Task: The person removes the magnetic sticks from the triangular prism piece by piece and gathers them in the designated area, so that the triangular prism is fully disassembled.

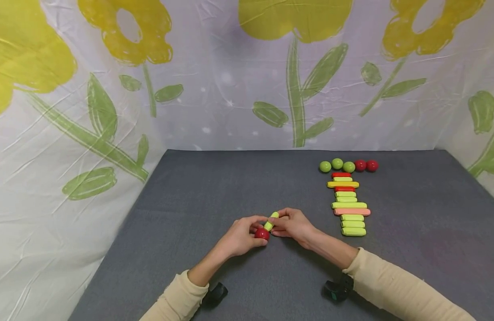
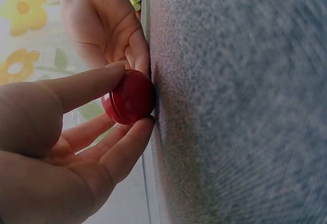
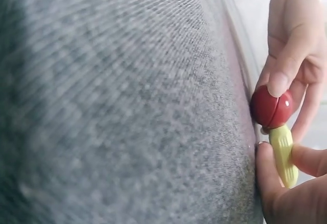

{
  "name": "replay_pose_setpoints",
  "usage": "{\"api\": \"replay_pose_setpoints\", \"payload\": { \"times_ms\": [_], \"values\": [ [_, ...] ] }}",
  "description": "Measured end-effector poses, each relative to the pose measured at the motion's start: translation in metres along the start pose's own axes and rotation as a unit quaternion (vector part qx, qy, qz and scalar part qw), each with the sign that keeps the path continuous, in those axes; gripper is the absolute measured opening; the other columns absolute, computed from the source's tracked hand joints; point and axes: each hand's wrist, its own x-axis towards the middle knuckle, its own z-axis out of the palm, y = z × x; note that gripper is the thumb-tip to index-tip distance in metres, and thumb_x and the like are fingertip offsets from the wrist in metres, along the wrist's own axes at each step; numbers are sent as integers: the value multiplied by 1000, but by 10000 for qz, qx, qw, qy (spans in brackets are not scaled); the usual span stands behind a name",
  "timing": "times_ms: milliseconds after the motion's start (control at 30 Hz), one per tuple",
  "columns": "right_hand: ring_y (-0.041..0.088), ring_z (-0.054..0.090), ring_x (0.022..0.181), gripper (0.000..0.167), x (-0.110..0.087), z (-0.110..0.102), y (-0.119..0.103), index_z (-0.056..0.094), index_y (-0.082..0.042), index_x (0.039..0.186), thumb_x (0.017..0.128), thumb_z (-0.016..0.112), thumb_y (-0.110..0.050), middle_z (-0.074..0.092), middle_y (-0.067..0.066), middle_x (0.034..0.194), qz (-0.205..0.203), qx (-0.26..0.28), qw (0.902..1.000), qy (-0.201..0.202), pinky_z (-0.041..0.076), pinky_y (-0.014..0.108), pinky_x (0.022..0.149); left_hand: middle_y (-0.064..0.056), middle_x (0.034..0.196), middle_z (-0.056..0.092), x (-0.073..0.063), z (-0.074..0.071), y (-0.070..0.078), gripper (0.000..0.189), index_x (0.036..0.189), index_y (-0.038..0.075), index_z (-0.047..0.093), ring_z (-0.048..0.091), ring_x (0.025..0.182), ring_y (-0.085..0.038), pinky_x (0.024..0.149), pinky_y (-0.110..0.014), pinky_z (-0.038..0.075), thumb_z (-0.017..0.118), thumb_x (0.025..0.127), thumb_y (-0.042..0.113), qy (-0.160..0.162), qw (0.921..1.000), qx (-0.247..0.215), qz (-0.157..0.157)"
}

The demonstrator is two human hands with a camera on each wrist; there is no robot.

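Note:
Between its thumb and fingers my left hand holds a glossy red ball low over the dark tabletop. In the left wrist view a thin seam runs around the red ball. My right hand pinches a short yellow-green stick with ridged sides. The right wrist view shows the near end of the yellow-green stick right at the ball's seam side, in line with it. Both hands meet at the middle of the table, fingertips close together.
On the right of the dark table lies a column of several yellow-green, red, yellow and pink sticks. Behind it sit three green balls and two red balls. A flower-printed cloth hangs around the table.

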Motion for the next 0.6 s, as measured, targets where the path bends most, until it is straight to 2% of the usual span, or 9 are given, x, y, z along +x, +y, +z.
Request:
{"api": "replay_pose_setpoints", "payload": {
  "times_ms": [233, 400, 600],
  "values": [
    [16, 64, 74, 27, -1, 0, 1, 48, 8, 111, 91, 63, -2, 62, 14, 88, -174, -174, 9996, 161, 56, 28, 70, -10, 105, 65, 0, 0, 0, 50, 125, 3, 59, 63, 98, -25, 82, -39, 53, 78, 79, 7, -43, 10000, -18, -14],
    [15, 64, 75, 28, -2, -2, 3, 47, 9, 114, 92, 61, -2, 61, 14, 91, -173, 119, 9997, 141, 56, 27, 71, -10, 105, 65, 0, 0, 0, 50, 125, 4, 60, 63, 97, -25, 83, -40, 52, 79, 79, 7, -50, 10000, 22, 2],
    [16, 64, 82, 34, -7, -12, 3, 43, 9, 120, 94, 60, -4, 63, 14, 96, -175, 535, 9984, 109, 55, 30, 78, -10, 105, 66, 0, -1, -1, 51, 125, 3, 60, 64, 97, -24, 81, -37, 53, 79, 78, 6, -48, 10000, -8, 72]
  ]
}}
